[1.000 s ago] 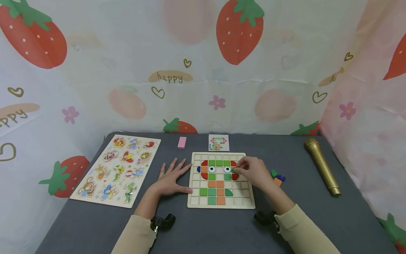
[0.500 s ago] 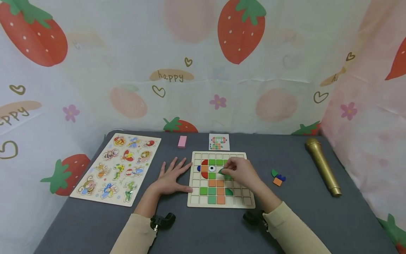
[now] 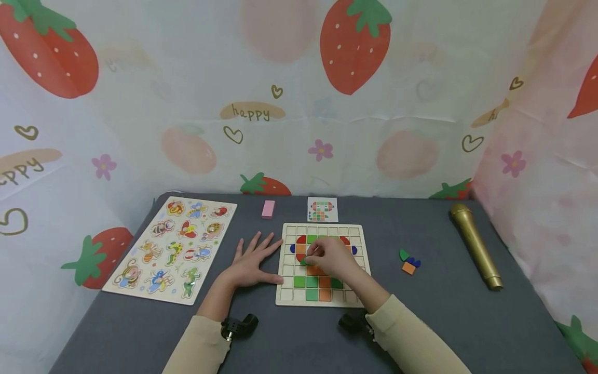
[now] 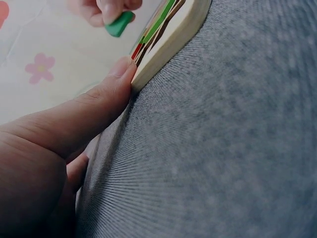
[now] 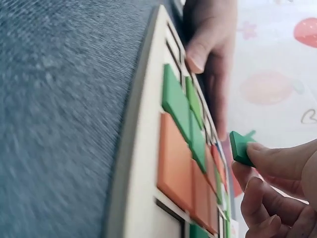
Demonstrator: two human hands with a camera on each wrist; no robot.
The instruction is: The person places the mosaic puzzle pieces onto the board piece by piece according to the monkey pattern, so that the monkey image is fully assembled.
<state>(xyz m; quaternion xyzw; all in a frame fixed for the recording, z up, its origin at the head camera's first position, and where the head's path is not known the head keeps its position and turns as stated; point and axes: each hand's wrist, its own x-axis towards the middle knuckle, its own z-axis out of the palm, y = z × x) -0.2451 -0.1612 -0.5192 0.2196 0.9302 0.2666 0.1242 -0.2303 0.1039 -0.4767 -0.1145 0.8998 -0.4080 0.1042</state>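
Observation:
My right hand [image 3: 333,258] pinches a small green tile [image 5: 240,148] between thumb and fingertips. It holds the tile just above the left half of a wooden grid board [image 3: 286,294], and in the left wrist view the green tile [image 4: 118,26] is clear of the board. My left hand [image 3: 249,267] lies on the table with its fingers spread, its thumb and index fingertip touching the board's left edge. Green, orange, red and blue tiles fill part of the grid. My right hand covers some of the middle cells.
Several loose tiles [image 3: 409,267] lie right of the board. Behind it are a picture card [image 3: 322,210] and a pink block [image 3: 268,209]. An insect puzzle board [image 3: 173,249] lies at the left, and a gold microphone [image 3: 475,246] at the right.
My right hand has moved left across the board, from its right side to the left half, still pinching the green tile. My left hand has stayed in place.

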